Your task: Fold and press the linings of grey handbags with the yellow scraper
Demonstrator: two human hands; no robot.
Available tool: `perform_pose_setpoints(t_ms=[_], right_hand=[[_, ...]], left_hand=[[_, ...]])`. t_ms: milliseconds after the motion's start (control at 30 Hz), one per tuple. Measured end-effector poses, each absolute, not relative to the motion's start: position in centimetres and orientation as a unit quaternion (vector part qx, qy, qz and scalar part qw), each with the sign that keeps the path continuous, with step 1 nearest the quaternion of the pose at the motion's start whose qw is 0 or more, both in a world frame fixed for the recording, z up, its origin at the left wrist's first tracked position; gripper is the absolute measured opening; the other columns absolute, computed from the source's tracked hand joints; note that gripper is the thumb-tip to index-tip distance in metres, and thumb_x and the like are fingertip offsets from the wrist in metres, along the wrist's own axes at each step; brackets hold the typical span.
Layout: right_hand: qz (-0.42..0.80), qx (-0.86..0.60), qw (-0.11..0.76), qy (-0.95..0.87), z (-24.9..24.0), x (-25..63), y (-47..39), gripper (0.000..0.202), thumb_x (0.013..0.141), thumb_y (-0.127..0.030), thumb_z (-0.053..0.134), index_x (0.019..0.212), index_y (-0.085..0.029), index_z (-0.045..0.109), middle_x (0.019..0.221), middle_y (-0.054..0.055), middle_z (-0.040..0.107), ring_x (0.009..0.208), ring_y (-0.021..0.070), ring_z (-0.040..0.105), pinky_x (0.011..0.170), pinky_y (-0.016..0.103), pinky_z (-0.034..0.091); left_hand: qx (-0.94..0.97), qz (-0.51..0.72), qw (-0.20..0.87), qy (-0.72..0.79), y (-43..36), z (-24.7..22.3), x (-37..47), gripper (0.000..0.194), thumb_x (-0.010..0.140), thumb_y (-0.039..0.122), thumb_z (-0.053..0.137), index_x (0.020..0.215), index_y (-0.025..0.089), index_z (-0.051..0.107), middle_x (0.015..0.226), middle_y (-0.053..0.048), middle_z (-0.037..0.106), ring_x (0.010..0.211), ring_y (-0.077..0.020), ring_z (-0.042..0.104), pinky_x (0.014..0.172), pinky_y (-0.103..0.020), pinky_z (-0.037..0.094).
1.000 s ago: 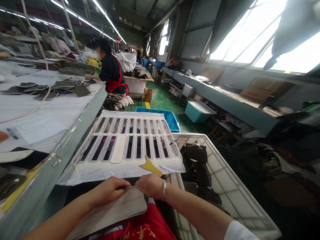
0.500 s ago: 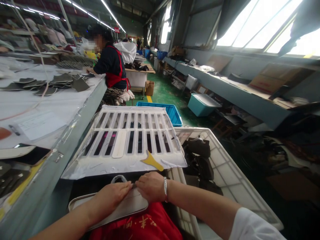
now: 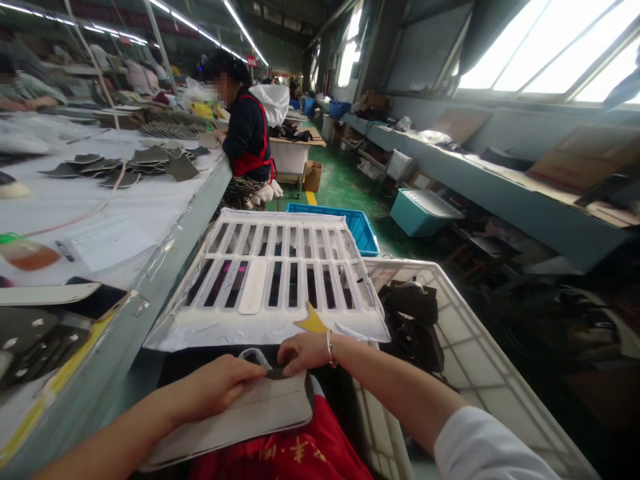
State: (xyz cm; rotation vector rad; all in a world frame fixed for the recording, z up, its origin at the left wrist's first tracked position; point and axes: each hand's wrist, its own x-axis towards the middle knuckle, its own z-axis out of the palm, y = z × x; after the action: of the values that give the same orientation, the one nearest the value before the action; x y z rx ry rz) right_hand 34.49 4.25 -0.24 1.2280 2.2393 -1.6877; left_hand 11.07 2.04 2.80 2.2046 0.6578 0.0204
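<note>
A pale flat panel (image 3: 250,420) with a dark edge lies tilted over the red apron on my lap. At its top edge is a small dark piece (image 3: 276,373). My left hand (image 3: 225,380) rests on the panel, its fingers pressed together and their tips at the dark piece. My right hand (image 3: 303,352) pinches the other end of that piece. Just beyond my hands a clear loop (image 3: 254,357) stands up. The white slatted rack (image 3: 200,331) lies ahead, with a yellow forked tool (image 3: 314,320) on its near edge, partly behind my right hand.
A white crate (image 3: 480,347) with dark bags (image 3: 413,300) stands at the right, a blue bin (image 3: 364,230) behind the rack. At left a long table (image 3: 165,227) holds dark pieces, paper and a bottle (image 3: 30,253). A person in a red apron (image 3: 253,157) works there.
My right hand has moved up and now pinches the dark piece, which shows more clearly. The panel is turned more toward the camera. The whole view has shifted, with the surroundings sitting farther right.
</note>
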Motion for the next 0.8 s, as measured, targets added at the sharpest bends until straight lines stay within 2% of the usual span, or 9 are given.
perform_pose_setpoints(t_ms=[67,133,233,367,500,600,700,800], right_hand=[[-0.605,0.373,0.020,0.704,-0.6,34.7,4.5,0.044,0.071,-0.025,0.067,0.114,-0.018,0.058,0.105,0.001,0.065,0.095,0.0168,0.060,0.081,0.028,0.046],[-0.630,0.341,0.023,0.697,-0.6,34.8,4.6,0.043,0.075,-0.022,0.063,0.118,-0.019,0.056,0.109,-0.001,0.064,0.100,0.0158,0.058,0.088,0.028,0.043],[-0.616,0.321,0.047,0.718,-0.2,34.5,4.6,0.038,0.081,-0.026,0.059,0.118,-0.018,0.058,0.112,0.000,0.062,0.106,0.0175,0.056,0.093,0.027,0.040],[-0.581,0.320,0.076,0.745,1.0,33.2,4.3,0.042,0.086,-0.031,0.052,0.124,-0.014,0.053,0.123,0.006,0.056,0.113,0.0182,0.051,0.098,0.023,0.035],[-0.528,0.307,0.083,0.788,1.7,31.6,4.2,0.039,0.089,-0.030,0.045,0.123,-0.014,0.054,0.121,0.006,0.058,0.107,0.0180,0.055,0.095,0.022,0.037],[-0.504,0.306,0.095,0.802,1.6,30.8,4.2,0.034,0.090,-0.030,0.045,0.119,-0.020,0.058,0.116,0.002,0.061,0.104,0.0175,0.057,0.092,0.024,0.039],[-0.507,0.309,0.102,0.798,1.4,30.6,4.2,0.033,0.089,-0.032,0.046,0.119,-0.025,0.058,0.118,0.000,0.060,0.107,0.0175,0.055,0.094,0.025,0.039],[-0.512,0.313,0.098,0.794,1.5,30.7,4.0,0.038,0.090,-0.034,0.043,0.124,-0.023,0.053,0.123,0.002,0.056,0.112,0.0176,0.052,0.097,0.025,0.036]], left_hand=[[0.858,0.000,0.440,0.264,2.7,3.3,10.3,0.038,0.081,0.014,0.043,0.113,0.023,0.061,0.104,-0.002,0.068,0.094,-0.0193,0.062,0.086,-0.029,0.047],[0.864,-0.003,0.437,0.250,2.8,3.1,9.9,0.039,0.082,0.014,0.042,0.115,0.024,0.059,0.109,-0.003,0.066,0.097,-0.0200,0.061,0.089,-0.031,0.046],[0.893,-0.002,0.390,0.224,2.1,1.8,9.7,0.045,0.080,0.011,0.043,0.121,0.024,0.055,0.122,-0.004,0.059,0.110,-0.0213,0.056,0.096,-0.034,0.043],[0.931,0.028,0.302,0.201,1.2,0.1,9.2,0.052,0.080,0.009,0.043,0.129,0.023,0.046,0.129,-0.005,0.053,0.116,-0.0186,0.051,0.099,-0.030,0.041],[0.951,0.059,0.246,0.176,0.9,-0.7,8.5,0.055,0.080,0.008,0.043,0.134,0.021,0.039,0.131,-0.009,0.051,0.116,-0.0196,0.051,0.098,-0.030,0.043],[0.956,0.050,0.240,0.161,0.9,-1.0,8.2,0.063,0.078,0.006,0.044,0.138,0.020,0.031,0.134,-0.011,0.047,0.121,-0.0201,0.046,0.100,-0.031,0.041],[0.958,0.049,0.232,0.158,0.9,-1.3,7.6,0.059,0.079,0.006,0.042,0.137,0.018,0.033,0.135,-0.012,0.045,0.121,-0.0205,0.046,0.101,-0.032,0.040],[0.950,0.052,0.249,0.181,1.1,-1.4,6.2,0.053,0.080,0.009,0.042,0.132,0.018,0.042,0.131,-0.010,0.050,0.116,-0.0212,0.051,0.099,-0.033,0.042]])
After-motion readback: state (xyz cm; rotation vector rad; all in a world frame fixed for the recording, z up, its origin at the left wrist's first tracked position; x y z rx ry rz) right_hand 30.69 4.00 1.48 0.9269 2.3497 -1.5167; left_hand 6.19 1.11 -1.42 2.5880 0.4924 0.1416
